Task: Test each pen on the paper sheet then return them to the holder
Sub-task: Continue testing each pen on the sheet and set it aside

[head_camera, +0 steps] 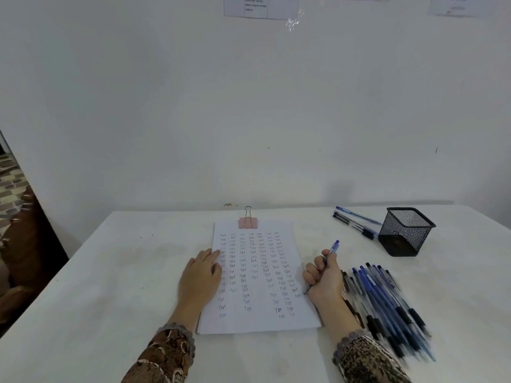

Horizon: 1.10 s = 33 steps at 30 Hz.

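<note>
Head view: a blue pen (332, 250) runs through the right hand (325, 281), whose fingers (318, 265) are curled tight round its barrel, tip over the right edge of the paper (257, 324). On the paper's left edge the left hand (200, 275) lies flat, fingers straight. More pens (387, 302) lie on the tabletop (96, 286) just right of the hand; the holder (405, 230) sits beyond them.

The paper sheet (258, 277) bears many handwritten "Test" words; wall notices (261, 6) are unreadable

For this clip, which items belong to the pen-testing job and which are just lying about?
Job: sheet, pen in right hand, left hand on sheet, pen pile, holder, pens beside holder.
Lying about: binder clip, wall notices.
</note>
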Available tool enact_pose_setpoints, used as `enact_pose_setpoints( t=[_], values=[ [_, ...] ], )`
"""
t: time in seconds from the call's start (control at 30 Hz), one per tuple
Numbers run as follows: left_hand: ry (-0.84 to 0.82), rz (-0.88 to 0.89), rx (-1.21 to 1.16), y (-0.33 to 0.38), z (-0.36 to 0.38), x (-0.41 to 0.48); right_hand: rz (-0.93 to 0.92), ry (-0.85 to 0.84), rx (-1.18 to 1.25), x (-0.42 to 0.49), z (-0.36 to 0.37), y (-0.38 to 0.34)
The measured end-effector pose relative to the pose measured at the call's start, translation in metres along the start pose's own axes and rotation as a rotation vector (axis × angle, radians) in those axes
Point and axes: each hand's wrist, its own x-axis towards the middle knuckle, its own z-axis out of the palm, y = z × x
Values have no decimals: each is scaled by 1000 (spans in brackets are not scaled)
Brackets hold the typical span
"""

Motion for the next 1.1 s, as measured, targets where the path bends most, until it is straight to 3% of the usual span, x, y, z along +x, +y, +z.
enact_pose_setpoints(
  t=[0.1,0.27,0.33,0.43,0.57,0.77,0.9,1.1],
  values=[
    [-3,14,-2,-1,0,0,-18,28,-168,-8,6,-17],
    [-12,13,-21,-2,0,0,-397,91,-1597,-15,4,-67],
    [-19,20,-16,-1,0,0,-381,115,-1915,-12,-8,-76],
    [-32,7,-19,-1,0,1,-325,120,-2202,-7,-27,-71],
    [-32,-2,-21,-5,3,3,-367,75,-2255,-5,-29,-73],
    [-25,7,-13,-7,6,4,-155,-93,-2225,1,-7,-102],
    [-9,13,-13,-7,6,5,-281,-24,-2194,59,23,-134],
    [1,-3,2,-2,5,5,-262,-19,-2334,139,16,-137]
  ],
)
